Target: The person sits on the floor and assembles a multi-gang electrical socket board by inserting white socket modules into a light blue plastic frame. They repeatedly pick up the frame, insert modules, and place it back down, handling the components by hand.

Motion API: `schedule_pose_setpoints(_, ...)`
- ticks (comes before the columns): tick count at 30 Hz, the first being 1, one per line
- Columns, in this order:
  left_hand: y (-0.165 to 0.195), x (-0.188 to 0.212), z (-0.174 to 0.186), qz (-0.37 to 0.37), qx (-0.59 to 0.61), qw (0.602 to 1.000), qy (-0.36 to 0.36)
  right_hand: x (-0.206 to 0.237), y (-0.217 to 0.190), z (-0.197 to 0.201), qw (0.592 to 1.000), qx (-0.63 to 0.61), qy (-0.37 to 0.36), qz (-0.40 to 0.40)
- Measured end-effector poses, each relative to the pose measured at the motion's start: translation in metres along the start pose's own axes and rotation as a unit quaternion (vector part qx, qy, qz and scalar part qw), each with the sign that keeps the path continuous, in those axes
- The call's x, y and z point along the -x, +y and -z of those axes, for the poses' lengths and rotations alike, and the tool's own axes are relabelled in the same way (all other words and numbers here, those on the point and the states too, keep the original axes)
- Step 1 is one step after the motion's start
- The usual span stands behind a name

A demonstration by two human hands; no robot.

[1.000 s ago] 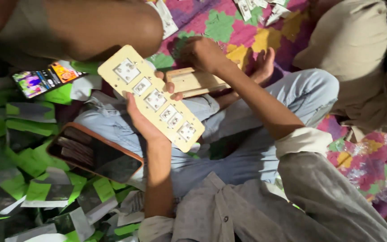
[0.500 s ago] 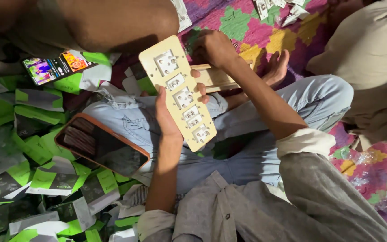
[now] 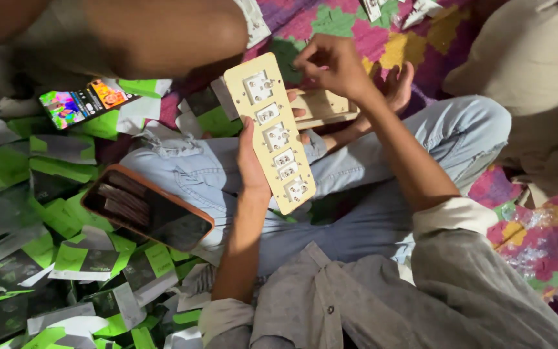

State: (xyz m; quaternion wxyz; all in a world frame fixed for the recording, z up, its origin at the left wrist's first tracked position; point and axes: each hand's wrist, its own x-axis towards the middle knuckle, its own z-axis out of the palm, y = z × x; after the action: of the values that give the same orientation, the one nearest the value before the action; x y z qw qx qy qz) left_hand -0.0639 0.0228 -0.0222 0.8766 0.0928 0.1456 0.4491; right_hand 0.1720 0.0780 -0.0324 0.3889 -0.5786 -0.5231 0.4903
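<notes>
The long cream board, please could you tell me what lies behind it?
Behind the board, the left hand grips it, and a second board pokes out. The palm is covered.

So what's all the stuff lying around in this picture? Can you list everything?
long board: one, cream, six white switch-like inserts, held over the lap
second board: one, pale wood, behind the first, partly hidden
tray: one, orange-rimmed, dark, on the left knee
phone: one, bright screen, upper left on the floor
cartons: many, green and grey, flattened, strewn at left
mat: one, pink, green and yellow patches, at right
another person's leg: bare, top left
jeans: light blue, legs crossed
left hand: grips the long board's edge
right hand: fingers pinched at the board's top
</notes>
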Motion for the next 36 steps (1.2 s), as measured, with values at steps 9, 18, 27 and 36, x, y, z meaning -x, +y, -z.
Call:
schedule_pose_setpoints(9, -0.042, -0.004, -0.003, 0.088, -0.039, 0.995, 0.013, 0.086, -0.034, 0.023, 0.994, -0.002, 0.072, 0.087)
schedule_pose_setpoints(18, -0.057, -0.004, 0.002, 0.144, -0.053, 0.987, 0.038, 0.099, -0.013, 0.016, 0.99, -0.076, 0.086, 0.079)
schedule_pose_setpoints(27, -0.059, -0.004, -0.003, 0.153, -0.061, 0.985, 0.046, 0.101, -0.023, 0.014, 0.978, 0.055, 0.123, 0.162)
schedule_pose_setpoints(36, -0.059, -0.002, 0.006, 0.155, -0.054, 0.985, 0.053, 0.101, -0.029, 0.008, 0.986, 0.036, 0.123, 0.109)
